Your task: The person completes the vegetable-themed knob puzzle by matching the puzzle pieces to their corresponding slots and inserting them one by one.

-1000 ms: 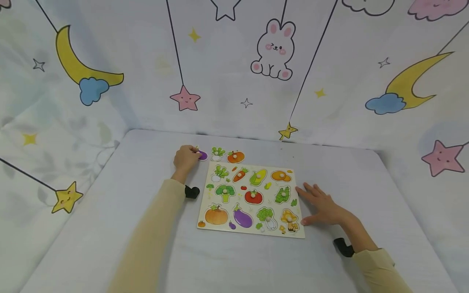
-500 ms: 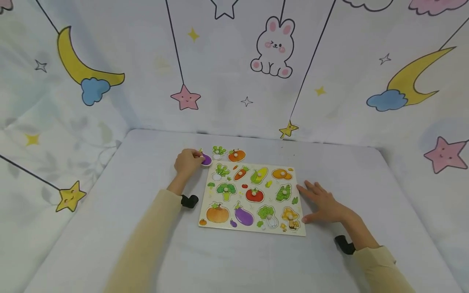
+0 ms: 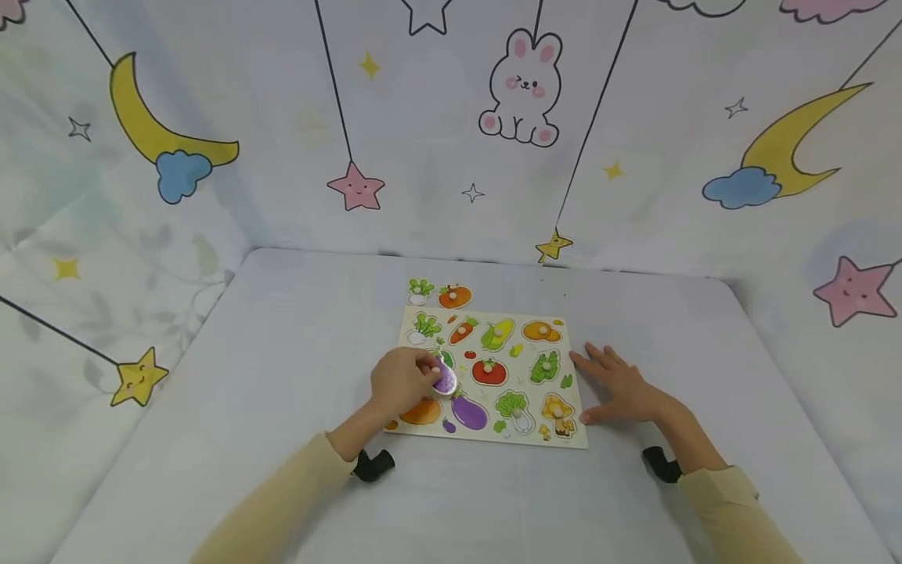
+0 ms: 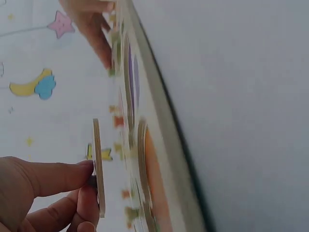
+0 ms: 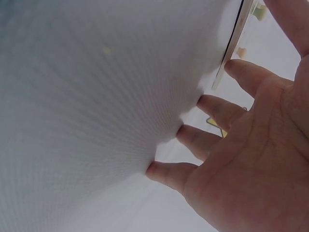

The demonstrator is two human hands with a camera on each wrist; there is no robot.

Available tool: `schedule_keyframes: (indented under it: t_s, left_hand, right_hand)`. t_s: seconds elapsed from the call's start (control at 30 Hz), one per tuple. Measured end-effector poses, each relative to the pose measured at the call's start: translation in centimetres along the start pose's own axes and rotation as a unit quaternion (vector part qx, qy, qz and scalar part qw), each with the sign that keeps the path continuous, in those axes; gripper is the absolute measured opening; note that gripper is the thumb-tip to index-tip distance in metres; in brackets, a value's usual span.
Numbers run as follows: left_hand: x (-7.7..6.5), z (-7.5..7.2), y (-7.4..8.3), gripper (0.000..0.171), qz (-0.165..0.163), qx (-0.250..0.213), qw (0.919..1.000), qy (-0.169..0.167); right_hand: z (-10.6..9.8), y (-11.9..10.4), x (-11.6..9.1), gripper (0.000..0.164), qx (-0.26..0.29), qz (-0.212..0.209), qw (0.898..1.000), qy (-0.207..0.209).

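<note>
My left hand (image 3: 403, 381) pinches the knob of an eggplant puzzle piece (image 3: 445, 379) over the left part of a vegetable puzzle board (image 3: 486, 445). In the left wrist view the eggplant piece (image 4: 99, 169) shows edge-on, held apart from the board's face. The board's eggplant recess (image 3: 468, 413) lies just below and right of the piece; the pumpkin recess (image 3: 420, 412) is partly covered by the hand. My right hand (image 3: 620, 388) is spread at the board's right edge, fingertips on the cloth and against the edge, as the right wrist view also shows.
A turnip-like piece (image 3: 420, 293) and a pumpkin piece (image 3: 454, 297) lie on the white cloth behind the board. Knobbed pieces such as the tomato (image 3: 489, 372) and corn (image 3: 498, 334) sit in the board. A printed curtain (image 3: 423, 117) stands along the table's back.
My left hand has picked up the eggplant piece from the row behind the board and carried it toward me and right, over the board. The right hand stays at the board's edge.
</note>
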State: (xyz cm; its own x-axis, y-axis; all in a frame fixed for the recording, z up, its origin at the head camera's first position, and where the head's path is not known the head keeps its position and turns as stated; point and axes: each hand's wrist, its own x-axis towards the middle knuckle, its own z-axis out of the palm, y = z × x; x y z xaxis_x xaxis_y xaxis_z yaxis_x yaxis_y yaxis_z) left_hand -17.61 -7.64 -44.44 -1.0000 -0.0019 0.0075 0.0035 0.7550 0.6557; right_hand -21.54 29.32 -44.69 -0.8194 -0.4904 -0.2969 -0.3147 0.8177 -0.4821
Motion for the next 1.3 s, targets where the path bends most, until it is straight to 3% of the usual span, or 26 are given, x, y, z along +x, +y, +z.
schedule_keyframes:
  t_s: [0.2,0.43,0.93,1.3]
  left_hand:
    - [-2.3,2.0,1.4,0.006,0.048,0.005,0.9986,-0.022]
    - [-2.9,3.4,1.3,0.007,0.066,0.015,0.9974,-0.024]
    - [-2.9,3.7,2.2,0.013,0.025,0.028,0.9983,-0.044]
    - [-2.7,3.7,2.3,0.014,0.041,0.024,0.9964,-0.07]
  right_hand:
    - [-0.1,-0.1,0.0,0.103,0.007,0.002,1.0,-0.002]
    - [-0.2,-0.2,0.2,0.104,-0.002,0.01,1.0,-0.004]
    - [0.0,-0.1,0.2,0.105,-0.005,0.009,1.0,0.001]
    - [0.0,-0.1,0.1,0.104,0.0,0.003,1.0,0.003]
